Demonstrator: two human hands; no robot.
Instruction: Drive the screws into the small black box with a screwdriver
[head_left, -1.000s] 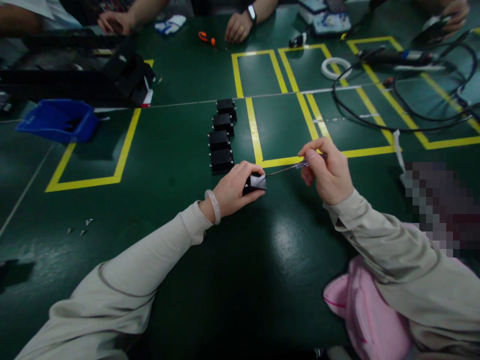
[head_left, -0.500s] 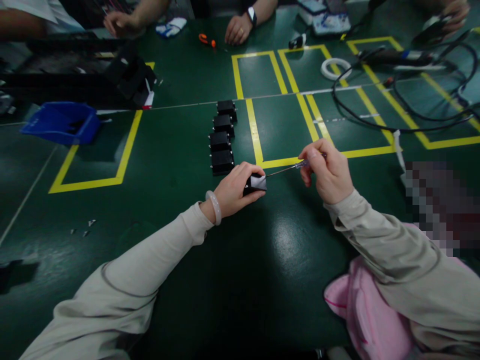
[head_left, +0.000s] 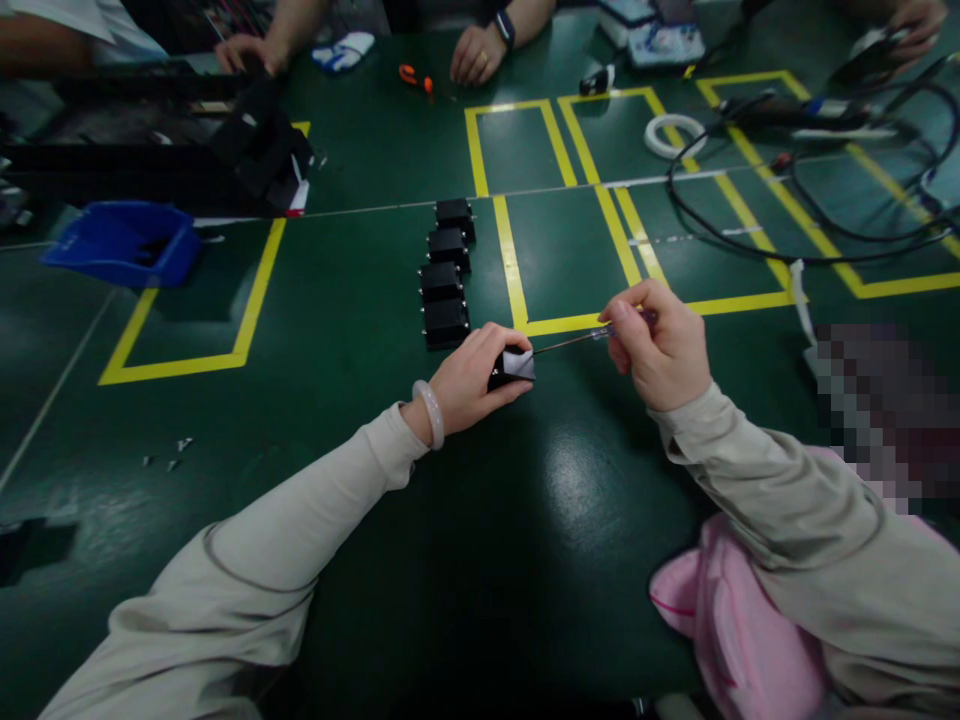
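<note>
Near the middle of the green table, my left hand [head_left: 474, 375] is wrapped round a small black block [head_left: 517, 366] with a pale grey face. My right hand [head_left: 660, 340] grips a screwdriver [head_left: 600, 333] by its clear handle, fingers closed. The thin shaft runs leftward, and its tip meets the right side of the block; the exact contact point is too small to make out. Just beyond my left hand stands a column of several similar black blocks [head_left: 445, 283] with small shiny screws at their sides.
Several loose screws [head_left: 174, 460] lie at the left. A blue bin [head_left: 124, 245] stands by a long black housing [head_left: 150, 150]. Co-workers' hands [head_left: 478, 55] rest across the table. At the right are a tape roll [head_left: 675, 136], a black cable [head_left: 787, 258] and a pink bag [head_left: 750, 620].
My right hand's fingers have shifted slightly on the screwdriver handle. The block stays in my left hand. Across the table, the co-worker's hand at the left has lowered toward the black housing.
</note>
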